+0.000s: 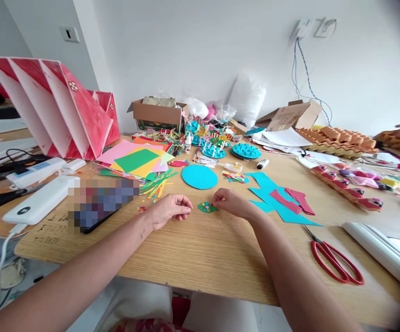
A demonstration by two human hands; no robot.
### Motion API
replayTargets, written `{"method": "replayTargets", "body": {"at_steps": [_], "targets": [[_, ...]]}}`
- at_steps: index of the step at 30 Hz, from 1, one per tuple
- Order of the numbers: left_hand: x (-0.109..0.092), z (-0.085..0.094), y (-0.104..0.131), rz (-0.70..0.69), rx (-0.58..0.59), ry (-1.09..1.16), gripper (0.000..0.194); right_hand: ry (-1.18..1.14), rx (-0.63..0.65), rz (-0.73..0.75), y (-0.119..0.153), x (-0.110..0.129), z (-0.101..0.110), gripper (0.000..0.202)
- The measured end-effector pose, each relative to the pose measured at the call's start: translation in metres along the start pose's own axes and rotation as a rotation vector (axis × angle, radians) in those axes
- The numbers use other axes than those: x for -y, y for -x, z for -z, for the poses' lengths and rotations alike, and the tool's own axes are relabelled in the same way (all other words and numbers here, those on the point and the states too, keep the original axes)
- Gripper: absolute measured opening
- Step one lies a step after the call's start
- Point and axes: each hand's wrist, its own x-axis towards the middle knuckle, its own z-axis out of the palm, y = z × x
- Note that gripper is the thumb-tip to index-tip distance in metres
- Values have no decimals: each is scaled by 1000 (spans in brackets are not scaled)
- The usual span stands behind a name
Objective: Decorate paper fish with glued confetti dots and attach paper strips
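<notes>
A small green paper fish (205, 208) with coloured dots lies on the wooden table between my hands. My right hand (232, 203) is closed in a pinch at its right end, and the fingers cover that part. Just left of the fish, apart from it, my left hand (172, 211) has thumb and fingers pressed together; whatever is between the tips is too small to make out. Beyond both hands lies a blue paper disc (199, 177). Small coloured paper dots (141, 209) are scattered behind my left wrist.
Red-handled scissors (336, 260) and blue paper scraps (283, 203) lie to the right. Coloured sheets (136, 161), paper strips (158, 184) and a phone (105, 205) are on the left. A glue bottle (187, 143) and decorated blue discs (246, 151) stand farther back.
</notes>
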Motion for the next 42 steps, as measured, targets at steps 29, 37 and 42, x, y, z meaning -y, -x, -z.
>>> {"method": "replayTargets", "body": {"at_steps": [29, 37, 42], "targets": [[4, -2, 1, -52, 55, -64, 11, 175, 122, -60, -9, 13, 7, 16], [2, -3, 3, -38, 53, -77, 12, 145, 99, -72, -10, 10, 4, 13], [3, -4, 3, -40, 52, -93, 13, 89, 84, -55, -8, 9, 6, 14]]}}
